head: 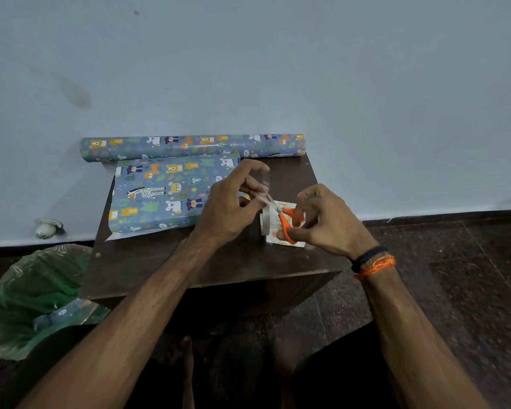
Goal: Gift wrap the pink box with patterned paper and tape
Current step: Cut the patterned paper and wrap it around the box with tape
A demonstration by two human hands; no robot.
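A box wrapped in blue animal-patterned paper [160, 196] lies on the dark wooden table [213, 261]; no pink shows. My left hand [233, 205] pinches a strip of clear tape [264, 180] pulled up from a tape roll [265, 221] standing on edge on the table. My right hand [325, 222] grips orange-handled scissors [286, 216], their blades against the strip just above the roll. A white scrap of paper [289, 243] lies under the scissors and roll.
A roll of the same patterned paper [192, 147] lies along the table's back edge against the wall. A green plastic bag [33, 299] holding paper offcuts sits on the floor at left. A small white object [46, 228] lies by the wall.
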